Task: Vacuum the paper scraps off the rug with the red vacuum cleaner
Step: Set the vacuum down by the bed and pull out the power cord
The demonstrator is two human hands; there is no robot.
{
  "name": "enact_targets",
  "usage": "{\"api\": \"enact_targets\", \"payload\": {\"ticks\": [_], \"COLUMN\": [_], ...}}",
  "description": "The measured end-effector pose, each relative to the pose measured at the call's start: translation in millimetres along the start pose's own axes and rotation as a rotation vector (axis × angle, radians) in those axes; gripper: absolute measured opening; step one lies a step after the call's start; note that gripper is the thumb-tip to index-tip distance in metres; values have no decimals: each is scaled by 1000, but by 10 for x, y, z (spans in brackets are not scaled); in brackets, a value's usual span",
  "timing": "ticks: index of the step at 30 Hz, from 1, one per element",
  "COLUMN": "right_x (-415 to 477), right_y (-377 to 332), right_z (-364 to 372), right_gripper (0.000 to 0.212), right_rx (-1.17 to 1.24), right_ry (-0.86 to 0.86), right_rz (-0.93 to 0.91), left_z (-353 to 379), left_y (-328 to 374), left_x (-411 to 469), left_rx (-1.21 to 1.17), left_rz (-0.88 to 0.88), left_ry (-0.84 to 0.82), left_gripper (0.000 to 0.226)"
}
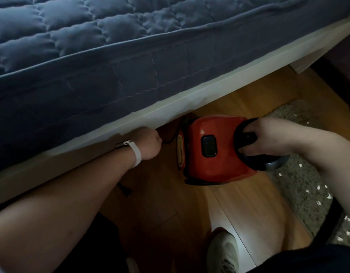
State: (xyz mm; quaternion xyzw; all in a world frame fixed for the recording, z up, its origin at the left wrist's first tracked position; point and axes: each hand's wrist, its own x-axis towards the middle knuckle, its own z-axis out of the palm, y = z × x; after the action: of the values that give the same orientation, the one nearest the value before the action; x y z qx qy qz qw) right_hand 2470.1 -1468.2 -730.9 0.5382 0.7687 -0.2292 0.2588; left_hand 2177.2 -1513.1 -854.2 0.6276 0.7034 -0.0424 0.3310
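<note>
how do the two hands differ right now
The right hand grips the black handle on the red vacuum cleaner; the left hand is closed on a dark cord beside the vacuum. The left wrist wears a white watch band; the right is bare. Both are closed.

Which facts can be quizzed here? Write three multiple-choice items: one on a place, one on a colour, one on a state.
1. Where do the white paper scraps lie?
A. on the grey speckled rug
B. on the blue quilted mattress
C. on the wooden floor

2. What colour is the canister vacuum cleaner?
A. blue
B. red
C. white

3. What is the right hand doing?
A. hanging free
B. pressing the mattress
C. gripping the vacuum's black loop handle

Answers: 1 A, the white bits dot the rug. 2 B, its shell is glossy red. 3 C, the fingers curl around the loop.
</note>
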Motion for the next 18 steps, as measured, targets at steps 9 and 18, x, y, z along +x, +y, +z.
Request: {"api": "enact_targets", "payload": {"ticks": [9,18], "right_x": [308,619], "right_y": [58,199], "right_z": [244,388], "right_gripper": [20,29], "right_rx": [-37,31], "right_ry": [-125,-67], "right_rz": [-24,7], "left_z": [-190,-198], "left_y": [83,-107], "left_x": [-280,-423], "left_rx": [-673,-30], "left_rz": [91,213], "left_ry": [201,-596], "left_gripper": [18,13]}}
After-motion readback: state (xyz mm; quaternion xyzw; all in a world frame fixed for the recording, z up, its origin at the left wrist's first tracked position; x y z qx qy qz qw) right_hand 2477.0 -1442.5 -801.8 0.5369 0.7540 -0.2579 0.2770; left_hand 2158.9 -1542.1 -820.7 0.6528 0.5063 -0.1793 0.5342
